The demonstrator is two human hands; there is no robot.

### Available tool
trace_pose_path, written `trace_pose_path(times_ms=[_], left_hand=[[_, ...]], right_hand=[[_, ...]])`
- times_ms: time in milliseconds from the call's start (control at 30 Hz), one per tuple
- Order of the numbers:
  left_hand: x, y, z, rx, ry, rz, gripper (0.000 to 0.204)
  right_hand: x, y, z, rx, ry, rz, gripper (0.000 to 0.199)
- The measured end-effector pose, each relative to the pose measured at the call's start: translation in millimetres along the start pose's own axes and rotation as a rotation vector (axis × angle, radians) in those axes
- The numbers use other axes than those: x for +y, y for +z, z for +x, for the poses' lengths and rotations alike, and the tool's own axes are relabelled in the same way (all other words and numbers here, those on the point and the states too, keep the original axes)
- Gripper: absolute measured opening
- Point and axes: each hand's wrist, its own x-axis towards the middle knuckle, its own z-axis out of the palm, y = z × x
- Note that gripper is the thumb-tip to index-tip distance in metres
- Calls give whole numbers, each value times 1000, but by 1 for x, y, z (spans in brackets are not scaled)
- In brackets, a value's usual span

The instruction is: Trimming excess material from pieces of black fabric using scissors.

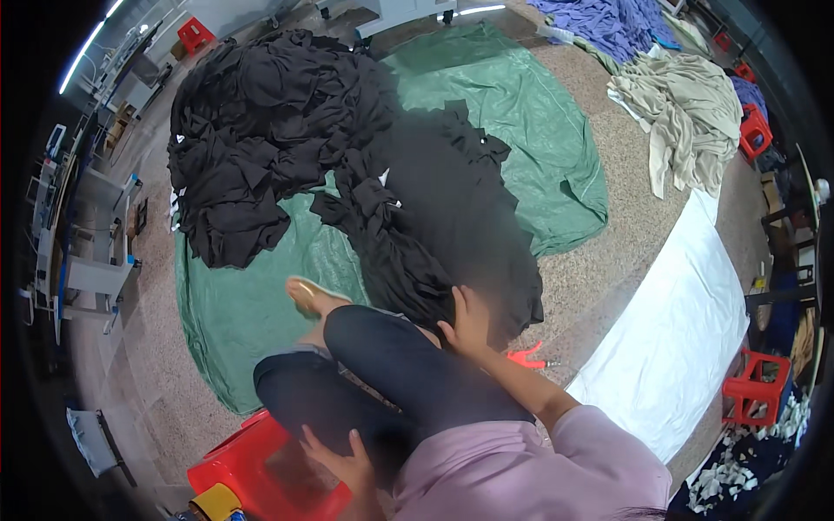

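Observation:
My right hand (465, 323) reaches over my raised knee and grips the near edge of a black garment (452, 217), which looks blurred and spreads out over the green tarp (521, 113). My left hand (340, 458) lies with fingers spread on the red plastic stool (248, 469) I sit on, beside my thigh in black trousers. A large heap of black garments (261, 130) sits on the tarp to the far left. My sandalled foot (308, 298) rests on the tarp's near part.
Small red snips (527, 356) lie on the speckled floor right of my knee. A white sheet (686, 330) stretches along the right, with beige cloth (686, 113) and purple cloth (608, 22) beyond. Red stools (754, 391) and white scraps stand at right; sewing tables line the left.

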Motion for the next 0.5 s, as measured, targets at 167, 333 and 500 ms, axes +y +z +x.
trace_pose_path(times_ms=[167, 333, 500], left_hand=[[34, 30, 73, 74, 133, -232, 63], [49, 163, 202, -223, -183, -925, 52], [-96, 321, 239, -1020, -402, -814, 53]], right_hand=[[13, 11, 5, -43, 131, 77, 111], [45, -17, 23, 74, 403, -261, 121], [14, 13, 22, -250, 258, -73, 109]])
